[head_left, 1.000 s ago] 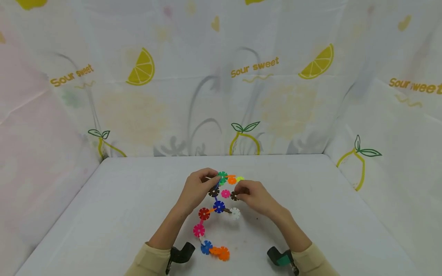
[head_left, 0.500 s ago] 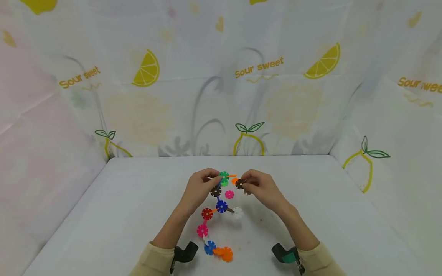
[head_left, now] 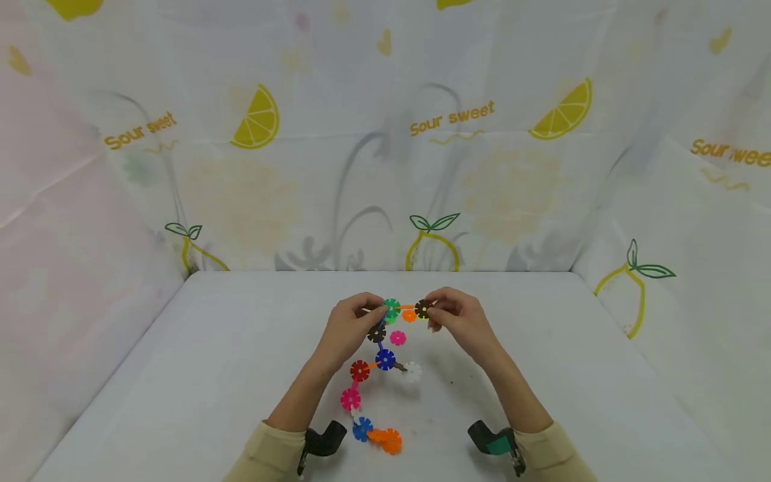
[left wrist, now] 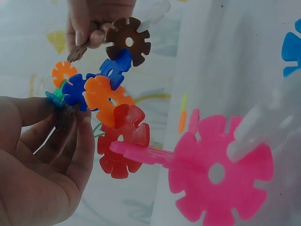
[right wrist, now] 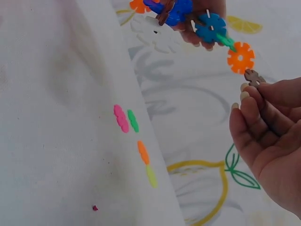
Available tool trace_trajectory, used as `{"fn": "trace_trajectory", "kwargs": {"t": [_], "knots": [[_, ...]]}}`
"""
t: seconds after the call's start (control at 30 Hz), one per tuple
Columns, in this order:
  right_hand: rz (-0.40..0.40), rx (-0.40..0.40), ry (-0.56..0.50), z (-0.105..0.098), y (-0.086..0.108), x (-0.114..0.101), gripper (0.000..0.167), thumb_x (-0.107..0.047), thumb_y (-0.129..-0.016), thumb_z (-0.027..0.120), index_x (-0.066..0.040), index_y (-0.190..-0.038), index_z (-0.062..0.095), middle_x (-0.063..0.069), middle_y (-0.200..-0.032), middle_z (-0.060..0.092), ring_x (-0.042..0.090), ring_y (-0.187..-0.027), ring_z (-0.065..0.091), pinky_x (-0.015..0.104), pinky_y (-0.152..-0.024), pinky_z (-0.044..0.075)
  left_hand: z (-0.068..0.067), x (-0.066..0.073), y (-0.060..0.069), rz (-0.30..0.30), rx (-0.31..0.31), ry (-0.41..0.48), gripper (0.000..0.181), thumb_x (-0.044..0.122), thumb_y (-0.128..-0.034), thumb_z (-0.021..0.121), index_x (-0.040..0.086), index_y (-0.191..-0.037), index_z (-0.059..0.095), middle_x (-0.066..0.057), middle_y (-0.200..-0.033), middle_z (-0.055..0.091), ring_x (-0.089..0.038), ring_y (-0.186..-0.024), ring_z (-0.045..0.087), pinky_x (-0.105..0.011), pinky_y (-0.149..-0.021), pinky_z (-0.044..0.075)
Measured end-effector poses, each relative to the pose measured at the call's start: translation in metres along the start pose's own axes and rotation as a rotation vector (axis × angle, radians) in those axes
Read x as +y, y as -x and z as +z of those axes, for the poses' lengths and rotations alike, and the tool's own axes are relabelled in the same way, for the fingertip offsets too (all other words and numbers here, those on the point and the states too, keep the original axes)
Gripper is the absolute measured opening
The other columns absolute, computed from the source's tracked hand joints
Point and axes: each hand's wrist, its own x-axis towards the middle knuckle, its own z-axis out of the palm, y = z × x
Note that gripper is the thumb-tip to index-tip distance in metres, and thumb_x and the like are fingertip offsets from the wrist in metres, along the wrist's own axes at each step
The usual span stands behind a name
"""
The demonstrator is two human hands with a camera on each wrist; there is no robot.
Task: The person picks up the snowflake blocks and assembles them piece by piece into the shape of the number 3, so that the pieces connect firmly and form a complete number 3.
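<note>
In the head view, the left hand (head_left: pixel 352 325) has its grip pinching the chain of notched discs (head_left: pixel 385 359) just left of the orange end disc (head_left: pixel 405 307), close by the green disc (head_left: pixel 391 308); the right hand (head_left: pixel 460 314) pinches a brown disc (head_left: pixel 423 308) just right of that end disc. The rest of the chain runs to the near side of the end disc, over the bench (head_left: pixel 289 375). In the left wrist view, the brown disc meets the end disc's upper edge, while the red disc (left wrist: pixel 123 141) sits to its lower right. In the right wrist view, the brown disc touches the end disc's lower edge, though I cannot tell whether the slots engage; a loose pink disc (right wrist: pixel 121 118) lies to its lower left. Misaligned slots could make the brown disc skid off, and a hard push might twist the end disc out of its joint, since only the left fingertips appear to brace it
</note>
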Motion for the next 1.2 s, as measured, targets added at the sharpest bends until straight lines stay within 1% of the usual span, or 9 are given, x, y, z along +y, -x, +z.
{"fn": "trace_trajectory", "kwargs": {"t": [0.13, 0.23, 0.37, 0.57, 0.8, 0.9, 0.97, 1.13, 1.2], "knots": [[-0.002, 0.012, -0.006, 0.0019, 0.0003, 0.0000, 0.017, -0.006, -0.097, 0.060, 0.001, -0.111, 0.065, 0.027, -0.089, 0.066, 0.032, -0.073, 0.065, 0.023, -0.071, 0.058, 0.0009, -0.0021, 0.0004, 0.006, -0.006, -0.005, 0.017, 0.024, -0.0957, 0.066, 0.013, -0.107, 0.072, -0.005, -0.101, 0.070, -0.015, -0.079, 0.064, -0.026, -0.071, 0.054], [-0.002, 0.023, -0.005, 0.0027, 0.0008, 0.0013, 0.016, -0.005, -0.097, 0.060, 0.001, -0.110, 0.065, 0.026, -0.089, 0.067, 0.030, -0.072, 0.065, 0.023, -0.071, 0.057, 0.0009, -0.0029, 0.0007, 0.017, -0.015, -0.016, 0.016, 0.024, -0.0959, 0.065, 0.014, -0.106, 0.072, -0.004, -0.101, 0.070, -0.015, -0.079, 0.064, -0.026, -0.071, 0.055], [0.005, 0.020, -0.016, 0.0044, 0.0002, 0.0035, 0.016, -0.005, -0.097, 0.060, 0.001, -0.110, 0.065, 0.024, -0.088, 0.067, 0.027, -0.072, 0.065, 0.023, -0.071, 0.058, -0.0001, -0.0035, 0.0015, 0.016, -0.013, -0.029, 0.014, 0.024, -0.0959, 0.065, 0.016, -0.105, 0.072, -0.003, -0.100, 0.070, -0.016, -0.080, 0.064, -0.026, -0.072, 0.056], [0.015, 0.019, -0.017, 0.0057, -0.0008, 0.0039, 0.016, -0.006, -0.097, 0.060, 0.000, -0.111, 0.066, 0.031, -0.091, 0.065, 0.026, -0.072, 0.065, 0.023, -0.071, 0.057, -0.0008, -0.0048, 0.0031, 0.006, -0.002, -0.025, 0.013, 0.025, -0.0961, 0.065, 0.018, -0.104, 0.072, -0.002, -0.100, 0.070, -0.016, -0.080, 0.065, -0.029, -0.074, 0.056], [-0.009, -0.005, -0.008, 0.0046, -0.0021, 0.0032, 0.016, -0.006, -0.097, 0.061, 0.000, -0.111, 0.065, 0.025, -0.085, 0.067, 0.022, -0.071, 0.065, 0.023, -0.072, 0.057, 0.0004, -0.0037, 0.0013, 0.028, -0.018, -0.010, 0.014, 0.026, -0.0959, 0.066, 0.017, -0.105, 0.072, -0.003, -0.101, 0.071, -0.016, -0.079, 0.066, -0.029, -0.071, 0.057], [-0.002, -0.012, -0.006, 0.0050, -0.0024, 0.0033, 0.016, -0.006, -0.096, 0.061, 0.000, -0.111, 0.065, 0.025, -0.085, 0.066, 0.025, -0.072, 0.064, 0.023, -0.072, 0.057, 0.0001, -0.0038, 0.0011, 0.028, -0.013, -0.022, 0.014, 0.026, -0.0959, 0.066, 0.017, -0.104, 0.072, -0.002, -0.099, 0.071, -0.015, -0.078, 0.066, -0.029, -0.071, 0.057], [0.003, -0.010, -0.004, 0.0055, -0.0024, 0.0038, 0.016, -0.006, -0.096, 0.061, 0.000, -0.111, 0.066, 0.023, -0.086, 0.067, 0.032, -0.075, 0.065, 0.023, -0.072, 0.057, 0.0001, -0.0040, 0.0014, 0.022, -0.010, -0.031, 0.013, 0.026, -0.0957, 0.066, 0.017, -0.104, 0.073, -0.002, -0.097, 0.071, -0.015, -0.078, 0.066, -0.029, -0.071, 0.057], [0.002, 0.004, 0.004, 0.0069, -0.0018, 0.0046, 0.015, -0.003, -0.096, 0.061, 0.000, -0.109, 0.067, 0.018, -0.086, 0.068, 0.025, -0.072, 0.065, 0.023, -0.071, 0.057, 0.0009, -0.0049, 0.0026, 0.017, -0.001, -0.039, 0.014, 0.026, -0.0952, 0.067, 0.016, -0.103, 0.073, -0.002, -0.091, 0.071, -0.018, -0.076, 0.066, -0.029, -0.070, 0.058], [-0.001, 0.005, 0.006, 0.0078, -0.0014, 0.0041, 0.014, -0.003, -0.095, 0.062, 0.000, -0.108, 0.067, 0.019, -0.086, 0.068, 0.015, -0.070, 0.064, 0.023, -0.070, 0.057, 0.0011, -0.0052, 0.0034, 0.018, 0.003, -0.040, 0.013, 0.026, -0.0952, 0.067, 0.016, -0.103, 0.073, -0.002, -0.089, 0.071, -0.018, -0.076, 0.066, -0.029, -0.069, 0.057]]}}
